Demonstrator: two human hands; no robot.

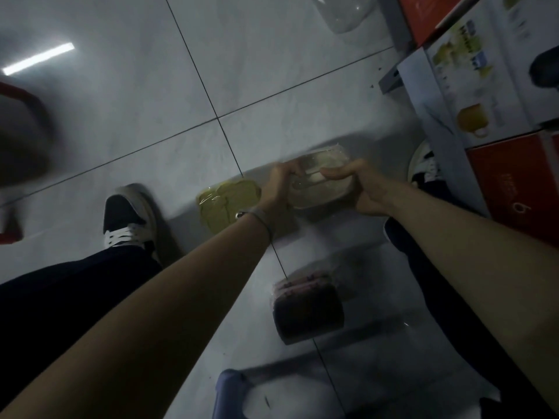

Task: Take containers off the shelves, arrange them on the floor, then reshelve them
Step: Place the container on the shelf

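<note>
Both my hands hold a pale beige container point(317, 192) wrapped in clear plastic, low over the tiled floor. My left hand point(279, 186) grips its left edge with curled fingers. My right hand point(360, 186) grips its right side, thumb across the top. A yellow wrapped container point(223, 204) lies on the floor just left of it, partly behind my left wrist. Nearer to me, a dark pink-lidded container point(307, 309) sits on the floor between my arms.
A shelf unit point(393, 77) stands at the right with white and red boxes point(472, 86) on it. My shoes point(130, 219) flank the containers. A blue container point(230, 394) is at the bottom edge, a clear one point(344, 13) at the top, a red object point(27, 101) at far left.
</note>
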